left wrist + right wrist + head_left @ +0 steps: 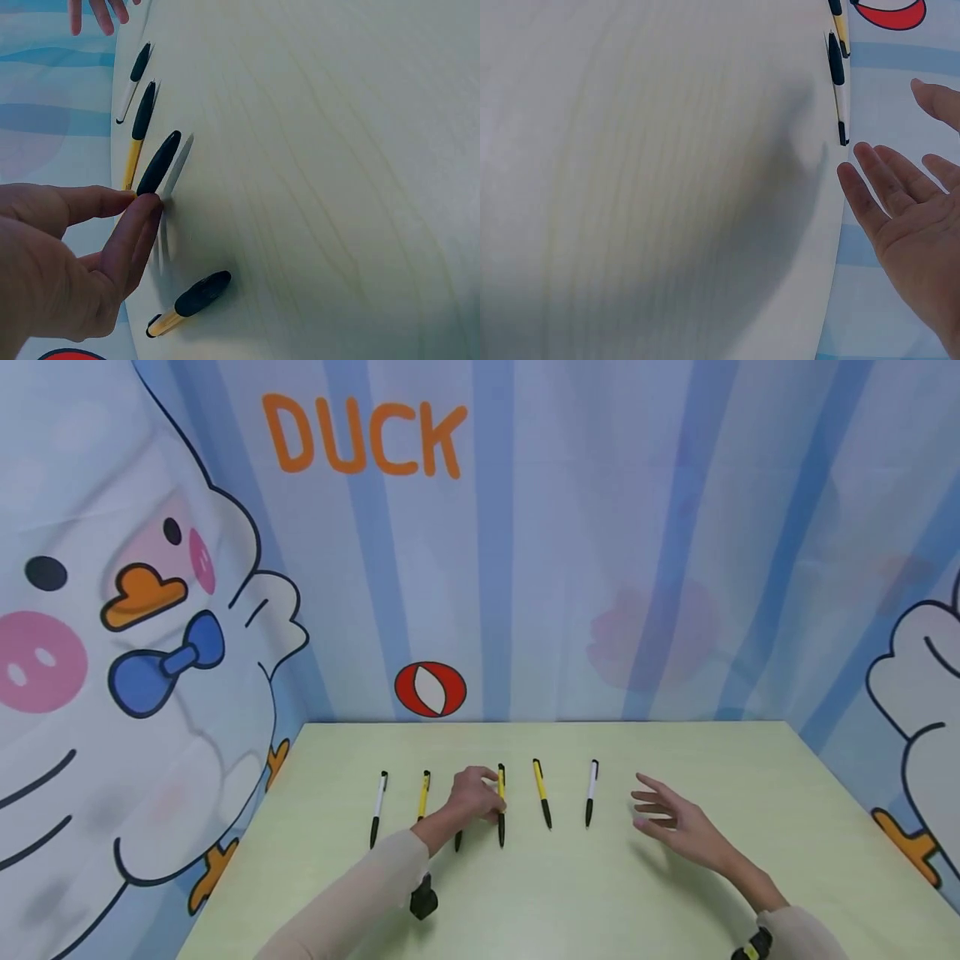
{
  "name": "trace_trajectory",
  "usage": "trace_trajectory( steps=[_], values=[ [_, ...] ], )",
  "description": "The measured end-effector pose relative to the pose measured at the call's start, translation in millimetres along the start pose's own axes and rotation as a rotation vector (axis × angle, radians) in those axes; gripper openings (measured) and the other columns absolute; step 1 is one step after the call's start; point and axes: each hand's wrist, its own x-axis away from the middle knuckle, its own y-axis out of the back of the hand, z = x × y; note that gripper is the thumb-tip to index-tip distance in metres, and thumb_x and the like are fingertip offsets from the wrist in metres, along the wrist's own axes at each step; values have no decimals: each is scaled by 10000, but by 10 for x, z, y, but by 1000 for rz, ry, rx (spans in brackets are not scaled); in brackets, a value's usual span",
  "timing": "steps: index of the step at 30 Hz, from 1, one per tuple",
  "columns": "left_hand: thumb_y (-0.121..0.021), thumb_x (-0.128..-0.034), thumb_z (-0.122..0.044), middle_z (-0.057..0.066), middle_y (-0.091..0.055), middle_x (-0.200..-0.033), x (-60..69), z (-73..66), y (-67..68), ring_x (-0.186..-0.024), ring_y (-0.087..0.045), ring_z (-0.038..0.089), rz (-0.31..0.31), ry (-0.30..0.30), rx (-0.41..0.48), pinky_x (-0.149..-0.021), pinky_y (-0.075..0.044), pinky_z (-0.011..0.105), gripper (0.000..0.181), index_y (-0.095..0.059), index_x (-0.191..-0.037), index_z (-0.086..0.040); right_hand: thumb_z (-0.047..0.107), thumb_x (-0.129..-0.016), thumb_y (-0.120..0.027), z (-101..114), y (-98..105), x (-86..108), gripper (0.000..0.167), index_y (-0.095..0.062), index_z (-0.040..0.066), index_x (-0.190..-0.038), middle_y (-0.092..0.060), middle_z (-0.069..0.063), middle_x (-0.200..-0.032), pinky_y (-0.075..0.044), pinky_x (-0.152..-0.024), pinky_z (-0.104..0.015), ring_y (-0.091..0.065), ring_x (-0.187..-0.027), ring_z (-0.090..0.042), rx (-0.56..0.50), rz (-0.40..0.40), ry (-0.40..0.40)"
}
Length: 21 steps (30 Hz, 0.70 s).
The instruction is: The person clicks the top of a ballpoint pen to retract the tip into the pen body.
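Note:
My left hand point(474, 795) pinches a yellow pen with a black grip point(501, 830) between thumb and fingers. In the left wrist view the held pen's dark grip point(160, 163) points away from the fingertips, with its shadow beside it on the table. To its right lie another yellow pen point(542, 785) and a white pen point(592, 781). Left of it are a pen mostly hidden by the hand, only its dark tip point(458, 842) showing, then a yellow pen point(425, 789) and a white pen point(379, 802). My right hand point(678, 827), fingers spread and holding nothing, hovers right of the row.
The pale wood-grain table point(570, 893) carries the pens in a rough row towards its far side. Behind it hangs a blue striped cloth point(555, 527) with duck drawings, continuing along both sides. A black wrist device point(423, 897) hangs below my left sleeve.

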Motion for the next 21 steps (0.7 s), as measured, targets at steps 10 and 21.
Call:
trace_trajectory(
  steps=[10, 21],
  values=[
    [-779, -785, 78, 161, -764, -800, 26, 11, -24, -688, -771, 245, -23, -21, -124, -652, -652, 322, 536, -638, -1302, 78, 166, -1011, -646, 14, -22, -10, 668, -326, -13, -1569, -560, -306, -1432, -602, -957, -438, -622, -1238, -456, -8, 22, -23],
    [-751, -836, 38, 144, -726, -824, 17, -242, -20, -650, -752, 246, 17, -88, -89, -646, -654, 335, 544, -583, -1354, 52, 150, -1009, -646, -2, 68, 26, 626, -372, -17, -1547, -573, -307, -1414, -606, -942, -450, -629, -1221, -457, 29, 8, -18]
  ],
)
